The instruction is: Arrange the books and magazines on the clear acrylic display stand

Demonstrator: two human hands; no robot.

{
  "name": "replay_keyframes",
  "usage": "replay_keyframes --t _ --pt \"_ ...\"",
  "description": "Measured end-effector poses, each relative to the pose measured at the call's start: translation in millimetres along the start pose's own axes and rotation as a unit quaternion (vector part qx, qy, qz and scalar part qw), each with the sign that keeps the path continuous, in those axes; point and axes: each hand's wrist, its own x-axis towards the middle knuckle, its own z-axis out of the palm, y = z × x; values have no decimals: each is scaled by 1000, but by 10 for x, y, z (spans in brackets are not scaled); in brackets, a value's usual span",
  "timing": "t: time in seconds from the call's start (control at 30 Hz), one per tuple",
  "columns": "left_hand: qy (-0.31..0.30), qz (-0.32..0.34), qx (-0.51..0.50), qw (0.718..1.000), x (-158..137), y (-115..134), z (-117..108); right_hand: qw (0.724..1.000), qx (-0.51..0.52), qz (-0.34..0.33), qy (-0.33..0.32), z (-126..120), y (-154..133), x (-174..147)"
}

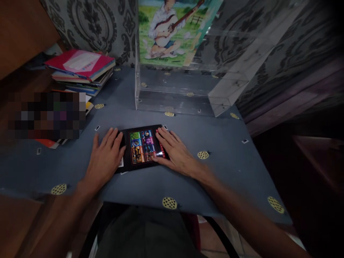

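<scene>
A black book [143, 148] lies on the blue-grey tabletop in front of me. Two columns of small coloured pictures fill the middle of its cover, and a white label shows in part near my left thumb. My left hand [106, 154] rests flat over the book's left end, fingers stretched forward. Over the right end lies my right hand [176, 152], palm down, with its fingertips on the cover and its fingers extended. Both hands hide the ends of the book.
A stack of books [83, 71] stands at the back left, with more books [57, 141] partly blurred out before it. Behind the black book is a clear acrylic rack [174, 104] holding a picture book [166, 39] with a guitar player. The table [129, 191] has pineapple prints.
</scene>
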Motion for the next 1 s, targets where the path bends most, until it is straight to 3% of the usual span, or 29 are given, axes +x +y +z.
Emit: replay_keyframes --t 0.17,0.4,0.7,0.83,1.0 --pt "-45 121 -5 992 -21 80 -9 1000 3 -12 -21 -46 42 -2" --pt "-61 168 9 984 -9 100 -60 999 19 -33 -32 -53 116 -6" --pt "-82 238 128 959 -92 284 -178 998 37 -45 -35 -63 149 -6" --pt "-89 229 115 962 -43 281 -260 995 94 -35 -7 -104 143 11" --pt "-137 142 -19 980 25 266 -503 968 237 -3 80 -128 158 38"
